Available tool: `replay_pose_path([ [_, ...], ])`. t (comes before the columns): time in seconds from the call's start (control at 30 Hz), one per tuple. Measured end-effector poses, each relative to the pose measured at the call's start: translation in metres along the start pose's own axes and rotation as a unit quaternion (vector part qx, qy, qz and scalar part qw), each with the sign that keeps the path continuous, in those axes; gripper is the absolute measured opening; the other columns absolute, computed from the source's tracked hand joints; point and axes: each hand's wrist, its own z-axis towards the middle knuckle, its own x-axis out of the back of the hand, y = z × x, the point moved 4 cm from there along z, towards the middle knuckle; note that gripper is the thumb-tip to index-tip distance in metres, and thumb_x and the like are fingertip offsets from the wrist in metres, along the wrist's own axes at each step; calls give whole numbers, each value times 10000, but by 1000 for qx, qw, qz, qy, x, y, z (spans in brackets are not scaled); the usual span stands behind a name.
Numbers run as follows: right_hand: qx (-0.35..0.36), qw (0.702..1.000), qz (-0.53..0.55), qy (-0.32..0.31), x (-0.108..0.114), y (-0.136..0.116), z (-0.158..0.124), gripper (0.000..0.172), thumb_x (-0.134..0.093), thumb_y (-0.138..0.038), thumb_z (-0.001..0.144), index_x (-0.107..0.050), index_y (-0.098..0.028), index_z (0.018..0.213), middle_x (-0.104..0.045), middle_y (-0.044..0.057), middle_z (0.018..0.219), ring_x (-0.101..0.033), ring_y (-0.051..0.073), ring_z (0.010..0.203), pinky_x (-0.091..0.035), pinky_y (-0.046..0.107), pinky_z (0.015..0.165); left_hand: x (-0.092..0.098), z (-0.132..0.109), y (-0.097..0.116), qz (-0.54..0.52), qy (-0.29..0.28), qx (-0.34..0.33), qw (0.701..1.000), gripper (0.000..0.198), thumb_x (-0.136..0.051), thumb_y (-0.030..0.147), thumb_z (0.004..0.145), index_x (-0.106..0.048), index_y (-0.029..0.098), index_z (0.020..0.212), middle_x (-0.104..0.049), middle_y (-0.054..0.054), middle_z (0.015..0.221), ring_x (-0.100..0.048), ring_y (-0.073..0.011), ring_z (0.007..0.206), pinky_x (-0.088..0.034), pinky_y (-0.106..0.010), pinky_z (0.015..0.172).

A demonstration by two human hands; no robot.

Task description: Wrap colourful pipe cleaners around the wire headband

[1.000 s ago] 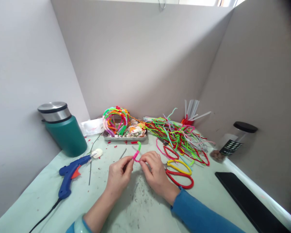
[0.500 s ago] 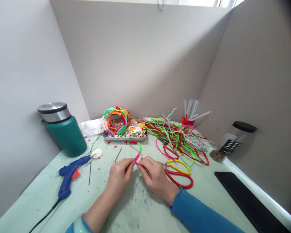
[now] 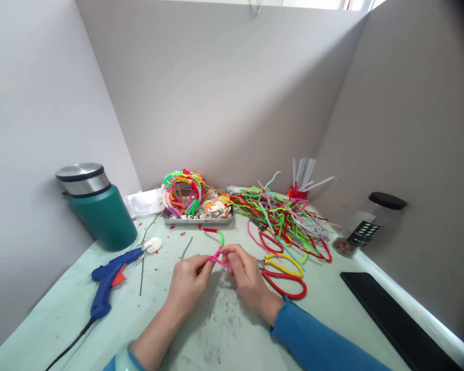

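Both of my hands meet over the middle of the table on a pink and green pipe cleaner (image 3: 217, 246). My left hand (image 3: 187, 284) pinches its near end, fingers closed. My right hand (image 3: 245, 275) is closed on the pink part just to the right. The green tip curls up and away from my fingers. Yellow scissors (image 3: 283, 263) and red scissors (image 3: 285, 285) lie right beside my right hand.
A metal tray (image 3: 196, 220) with shells and wrapped colourful hoops (image 3: 181, 191) stands at the back. A heap of pipe cleaners (image 3: 284, 215) lies to its right. A blue glue gun (image 3: 110, 279), green flask (image 3: 98, 208), black-lidded jar (image 3: 365, 225) and black slab (image 3: 390, 318) surround the work area.
My hands have turned the pipe cleaner: its pink part now lies lower and more level between my fingers, and the green tip has dropped closer to the table.
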Motion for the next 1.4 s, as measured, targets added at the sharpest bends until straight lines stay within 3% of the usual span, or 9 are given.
replay_pose_path([
  [0.17,-149,963,226,9,-4,18,6,510,-310,-598,834,-572,-161,813,-516,3,554,-494,118,467,-373,215,418,1,3,-7,-28,8,70,997,336,-480,362,792,-651,152,591,-546,23,473,-470,-104,462,-312,-181,448],
  [0.27,-160,927,340,-13,-7,19,11,589,-271,-650,810,-577,-147,816,-577,43,659,-523,114,482,-401,219,415,1,3,-8,-28,11,77,997,385,-476,385,787,-596,145,512,-483,31,431,-422,-93,439,-277,-179,431],
  [0.33,-163,918,361,-18,-7,19,12,582,-287,-652,804,-573,-145,814,-594,54,709,-532,108,492,-405,210,408,1,3,-8,-28,7,76,997,389,-468,381,790,-578,144,502,-465,31,432,-410,-92,442,-273,-180,435],
  [0.53,-205,958,198,-18,-11,28,9,356,-516,-514,770,-512,-161,724,-511,-45,504,-417,59,328,-288,152,287,-3,1,-2,-3,-36,17,999,341,-445,308,801,-582,152,530,-499,18,483,-424,-100,476,-291,-189,472],
  [0.7,-226,966,125,-35,-13,29,8,243,-533,-360,779,-449,-177,643,-447,-83,457,-364,46,292,-260,163,288,-10,0,3,1,-79,-14,997,303,-417,269,808,-605,172,590,-572,0,558,-492,-120,527,-333,-197,519],
  [0.83,-234,963,130,-35,-11,28,9,228,-530,-322,784,-426,-181,639,-394,-96,446,-331,40,314,-231,162,308,-11,0,0,-51,-94,39,993,245,-445,315,795,-652,189,762,-607,8,588,-527,-133,550,-366,-195,534],
  [1.03,-208,967,127,-70,-13,33,8,186,-480,-315,816,-438,-186,689,-443,-73,511,-338,47,336,-235,166,320,-19,3,-14,-136,-134,127,973,391,-455,484,773,-573,159,591,-483,28,431,-413,-109,423,-300,-199,434],
  [1.23,-115,992,33,-35,-10,24,4,185,-501,-274,809,-436,-182,662,-445,-63,532,-402,72,465,-314,177,441,-31,2,-23,-230,-189,177,938,409,-491,524,733,-535,145,585,-505,19,463,-414,-102,433,-313,-206,443],
  [1.4,-49,998,-43,-20,-8,18,0,145,-476,-262,834,-481,-175,718,-497,-41,586,-456,92,541,-331,191,499,-29,1,-21,-263,-199,183,926,387,-510,503,723,-557,138,604,-530,7,517,-437,-108,467,-337,-213,465],
])
